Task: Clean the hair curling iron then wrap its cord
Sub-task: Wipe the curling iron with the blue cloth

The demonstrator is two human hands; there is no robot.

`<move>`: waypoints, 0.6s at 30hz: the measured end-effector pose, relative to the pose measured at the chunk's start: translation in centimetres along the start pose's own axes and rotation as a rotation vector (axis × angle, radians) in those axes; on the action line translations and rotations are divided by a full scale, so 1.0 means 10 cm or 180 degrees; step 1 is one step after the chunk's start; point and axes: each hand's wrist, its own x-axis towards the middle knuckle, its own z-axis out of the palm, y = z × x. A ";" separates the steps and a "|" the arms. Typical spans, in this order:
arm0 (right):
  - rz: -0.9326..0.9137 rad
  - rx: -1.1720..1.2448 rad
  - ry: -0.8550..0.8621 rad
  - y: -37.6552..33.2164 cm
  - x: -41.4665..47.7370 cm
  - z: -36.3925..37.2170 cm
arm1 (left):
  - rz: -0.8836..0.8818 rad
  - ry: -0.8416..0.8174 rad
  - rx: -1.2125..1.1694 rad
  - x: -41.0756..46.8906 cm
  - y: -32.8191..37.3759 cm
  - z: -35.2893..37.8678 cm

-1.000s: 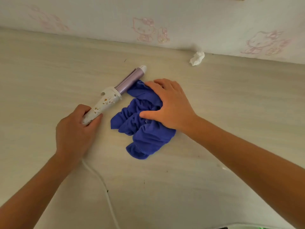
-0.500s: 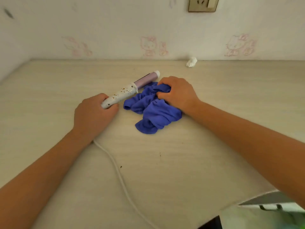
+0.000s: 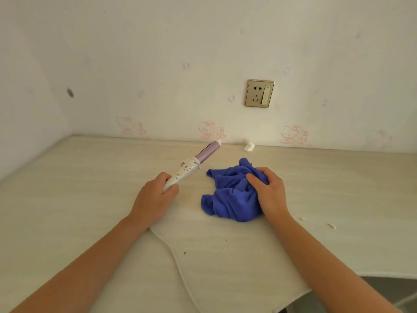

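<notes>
My left hand grips the white, brown-speckled handle of the curling iron. Its purple barrel points up and away toward the wall, tilted off the table. The white cord runs from under my left wrist down the table toward the front edge. A crumpled blue cloth lies on the table to the right of the iron, apart from the barrel. My right hand is closed on the cloth's right side, fingers bunching the fabric.
The pale wooden table meets a white wall with faded cartoon stickers. A wall socket sits above. A crumpled white tissue lies by the wall. Small white scraps lie at right. The table's front edge curves at lower right.
My left hand has lifted the iron so the barrel tilts up, away from the cloth. My right hand has gathered the cloth tighter. The camera has tilted up, showing the socket.
</notes>
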 end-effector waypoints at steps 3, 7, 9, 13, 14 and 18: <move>0.0009 -0.0642 -0.0106 0.02 0.00 -0.01 | 0.0067 -0.0017 -0.0083 -0.02 0.00 0.06; -0.0503 -0.1028 -0.0181 -0.07 0.05 0.06 | 0.0129 -0.0030 -0.0196 0.03 0.06 0.17; -0.0502 -0.1217 -0.0425 -0.16 0.14 0.18 | 0.0145 -0.0037 -0.0421 0.06 0.11 0.23; 0.0255 -0.2677 -0.1237 -0.25 0.43 0.34 | 0.0193 0.0049 -0.0862 0.18 0.23 0.35; 0.0331 -0.2937 -0.1412 -0.26 0.48 0.35 | 0.0215 0.0089 -0.0945 0.22 0.25 0.38; 0.0081 -0.2551 -0.1586 -0.13 0.52 0.33 | 0.0285 0.0200 -0.1282 0.34 0.33 0.50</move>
